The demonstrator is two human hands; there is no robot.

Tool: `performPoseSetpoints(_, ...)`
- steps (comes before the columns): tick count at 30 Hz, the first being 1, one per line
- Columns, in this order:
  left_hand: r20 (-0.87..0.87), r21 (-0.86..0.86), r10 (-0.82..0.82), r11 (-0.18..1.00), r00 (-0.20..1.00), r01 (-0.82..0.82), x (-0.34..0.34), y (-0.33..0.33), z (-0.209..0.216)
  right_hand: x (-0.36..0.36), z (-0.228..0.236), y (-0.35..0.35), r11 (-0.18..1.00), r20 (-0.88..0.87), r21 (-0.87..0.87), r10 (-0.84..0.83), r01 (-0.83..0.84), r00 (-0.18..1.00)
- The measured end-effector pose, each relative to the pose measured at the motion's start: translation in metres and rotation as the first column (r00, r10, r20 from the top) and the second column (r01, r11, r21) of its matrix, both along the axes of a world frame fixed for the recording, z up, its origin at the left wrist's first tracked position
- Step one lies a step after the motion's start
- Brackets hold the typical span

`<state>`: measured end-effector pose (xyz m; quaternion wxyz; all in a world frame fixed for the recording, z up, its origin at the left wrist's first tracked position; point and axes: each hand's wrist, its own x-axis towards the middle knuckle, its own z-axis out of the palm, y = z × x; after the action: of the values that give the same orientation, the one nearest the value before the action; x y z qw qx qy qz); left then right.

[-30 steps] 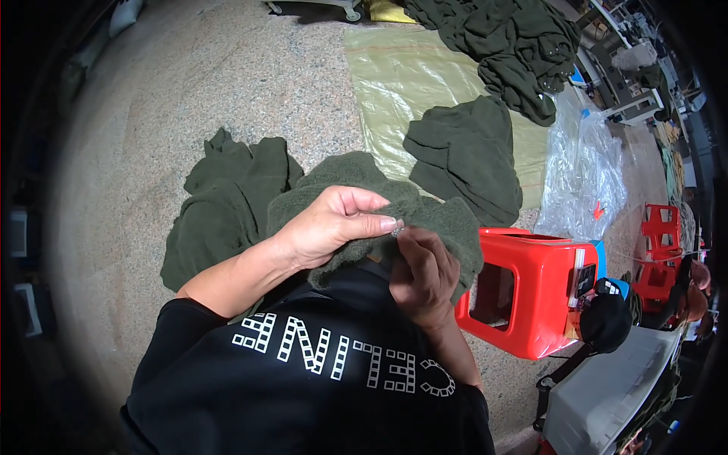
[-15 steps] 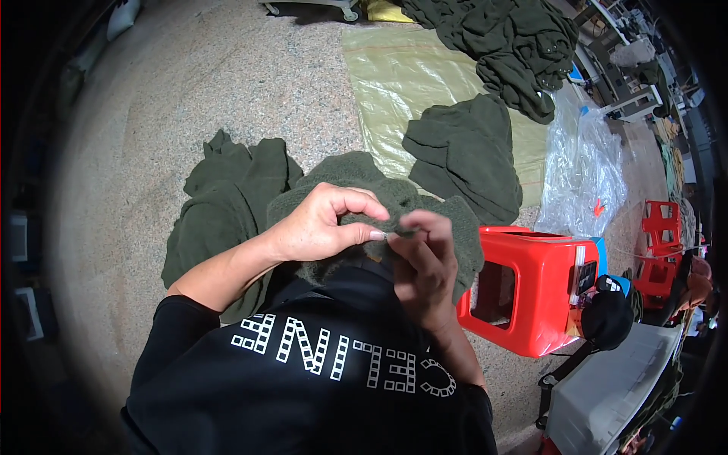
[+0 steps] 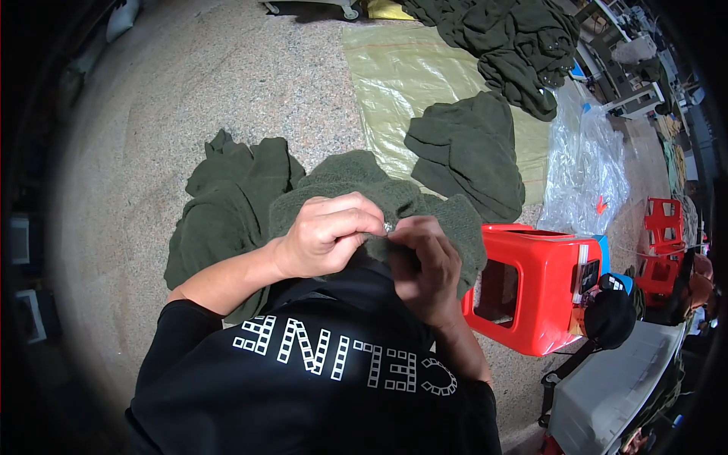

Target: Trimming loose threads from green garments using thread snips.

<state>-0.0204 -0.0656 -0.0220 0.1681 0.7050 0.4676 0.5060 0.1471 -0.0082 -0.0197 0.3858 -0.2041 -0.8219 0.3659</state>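
Note:
A dark green knit garment (image 3: 345, 171) lies bunched across my lap. Over it, my left hand (image 3: 326, 235) is closed, its thumb and forefinger pinching a small shiny silvery piece (image 3: 389, 227) that looks like a button at the garment. My right hand (image 3: 428, 258) comes in from the other side with its thumb and forefinger pressed together right beside that piece. What sits between the right fingertips is too small to make out, and its other fingers are curled and shaded. The cloth under both hands is partly hidden.
Another green garment (image 3: 220, 205) lies on the speckled floor at left. A folded one (image 3: 474, 155) and a larger heap (image 3: 516, 38) rest on a yellowish plastic sheet (image 3: 383, 83). At right stand a red stool (image 3: 542, 292), clear plastic (image 3: 580, 171) and a pale grey container (image 3: 610, 387).
My left thumb and forefinger have closed onto the shiny piece, where they were apart before. My right fingers, blurred earlier, have come down and pinched beside it.

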Motion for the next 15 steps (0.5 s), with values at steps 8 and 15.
performPoseSetpoints(8,0.001,0.198,0.204,0.959,0.979,-0.201,0.022,-0.002,-0.015,-0.006,-0.004,-0.003,0.983,-0.048,0.071,-0.167,0.17,0.985)
performPoseSetpoints(15,0.085,0.069,0.169,0.982,0.982,-0.176,0.028,-0.01,-0.018,-0.006,-0.01,-0.001,0.94,-0.081,0.274,-0.188,0.203,0.979)
